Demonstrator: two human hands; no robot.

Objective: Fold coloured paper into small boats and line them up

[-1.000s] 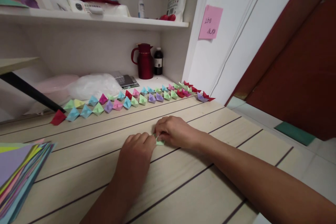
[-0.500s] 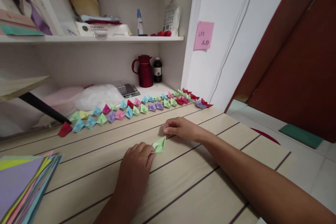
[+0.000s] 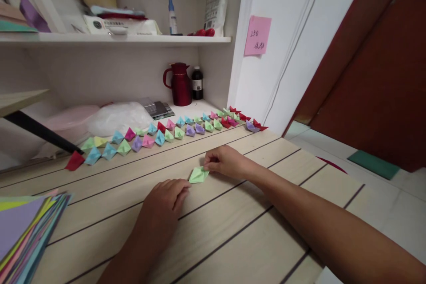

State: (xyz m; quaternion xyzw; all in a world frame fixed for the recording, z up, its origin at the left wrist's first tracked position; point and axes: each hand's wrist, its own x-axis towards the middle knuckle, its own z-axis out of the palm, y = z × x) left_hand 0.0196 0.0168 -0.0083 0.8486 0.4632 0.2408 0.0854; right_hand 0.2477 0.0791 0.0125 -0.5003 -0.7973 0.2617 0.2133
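Observation:
A small folded green paper boat lies on the light wooden table. My right hand pinches its right tip with curled fingers. My left hand rests flat on the table just left of the boat, its fingertips close to the boat's left end and holding nothing. Behind them runs a long double row of folded paper boats in red, blue, green, pink and purple.
A stack of coloured paper sheets lies at the near left edge. A red jug, a dark bottle and a white plastic bag stand in the shelf recess. A pink note hangs on the wall; the floor drops off to the right.
The green boat passed from my left hand's fingers to my right hand's pinch and now lies flat on the table. My left hand let go and flattened.

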